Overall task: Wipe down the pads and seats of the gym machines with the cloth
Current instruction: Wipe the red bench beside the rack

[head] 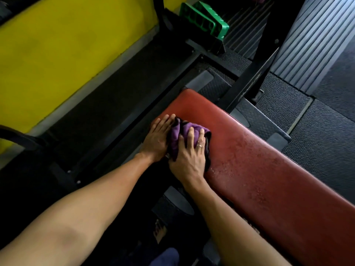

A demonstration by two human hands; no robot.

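Two forearms enter from the lower edge and reach to the far part of the red pad (259, 169), the reference for all positions below.

**Hand state.** The left hand (158, 137) lies flat on the pad's left edge. Its fingers (167, 120) are straight and hold nothing, and one side touches the cloth (177, 134). The right hand (189, 158) covers the bunched purple cloth, with its fingers curled over the cloth and pressing it onto the pad. A ring (199, 145) shows on one finger.

**Task item.** The cloth sits on the pad's upper surface near the far end, between the two hands.

**Progress.** Wiping of this pad appears to be under way. Droplets (242, 150) cover the surface from the cloth toward the camera, so that stretch probably remains to be wiped. The short stretch beyond the cloth looks drier. No other pad or seat can be assessed.

**Count.** Two hands, one cloth, one red pad and one ring. One green crate (203, 18) lies beyond the pad's far end, and one bare foot (159, 231) is below its near left side.
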